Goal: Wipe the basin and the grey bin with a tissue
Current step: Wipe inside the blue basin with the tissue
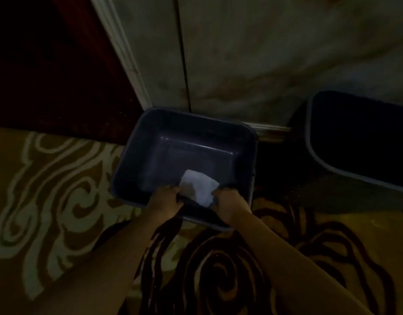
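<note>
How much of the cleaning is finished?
Nothing looks finished yet; the dim light hides any wiped patches. Both hands, left hand and right hand, hold the white tissue at the near rim of the basin. The grey bin at the right is untouched.

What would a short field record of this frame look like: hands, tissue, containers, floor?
left hand: gripping the near rim of the basin
right hand: at the same rim, holding the tissue
tissue: white, draped over the near wall into the basin
basin: dark, rectangular, on the floor by the wall
grey bin: to the right, untouched
carpet: swirl-patterned
lighting: dim
</note>
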`<state>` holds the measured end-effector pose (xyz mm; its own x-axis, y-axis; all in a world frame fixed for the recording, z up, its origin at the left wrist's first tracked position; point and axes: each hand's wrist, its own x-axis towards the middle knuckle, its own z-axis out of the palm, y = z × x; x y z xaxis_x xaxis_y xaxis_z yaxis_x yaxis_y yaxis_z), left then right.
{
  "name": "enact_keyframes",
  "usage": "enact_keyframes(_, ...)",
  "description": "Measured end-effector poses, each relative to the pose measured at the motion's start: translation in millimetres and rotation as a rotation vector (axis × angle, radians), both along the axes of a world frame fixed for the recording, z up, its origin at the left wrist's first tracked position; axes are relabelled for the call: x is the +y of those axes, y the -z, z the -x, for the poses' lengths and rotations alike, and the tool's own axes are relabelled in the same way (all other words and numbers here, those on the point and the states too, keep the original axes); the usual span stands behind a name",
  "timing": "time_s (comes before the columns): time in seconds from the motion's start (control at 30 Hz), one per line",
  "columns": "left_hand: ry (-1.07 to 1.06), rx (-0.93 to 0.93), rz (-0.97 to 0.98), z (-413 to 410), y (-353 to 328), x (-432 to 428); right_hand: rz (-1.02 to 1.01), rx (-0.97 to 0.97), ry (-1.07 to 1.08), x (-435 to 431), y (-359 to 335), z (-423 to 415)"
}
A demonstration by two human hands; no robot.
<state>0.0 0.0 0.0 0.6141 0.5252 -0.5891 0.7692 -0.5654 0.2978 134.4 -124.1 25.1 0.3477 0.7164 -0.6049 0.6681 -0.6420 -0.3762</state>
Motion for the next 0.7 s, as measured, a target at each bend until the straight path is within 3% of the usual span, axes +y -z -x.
enact_keyframes(0.1, -0.003, -0.083, -0.012, -8, 26, 15, 0.013, -0.064, -0.032, 14, 30, -5)
enact_keyframes(0.3, 0.232, -0.213, -0.022, -38, 63, 41, 0.052, -0.15, -0.156, 47, 80, -18)
enact_keyframes(0.47, 0.356, -0.048, -0.077, -60, 85, 52, 0.039, -0.249, -0.261, 57, 106, -19)
enact_keyframes(0.7, 0.512, -0.029, -0.214, -66, 99, 55, -0.086, -0.348, -0.264, 60, 115, -15)
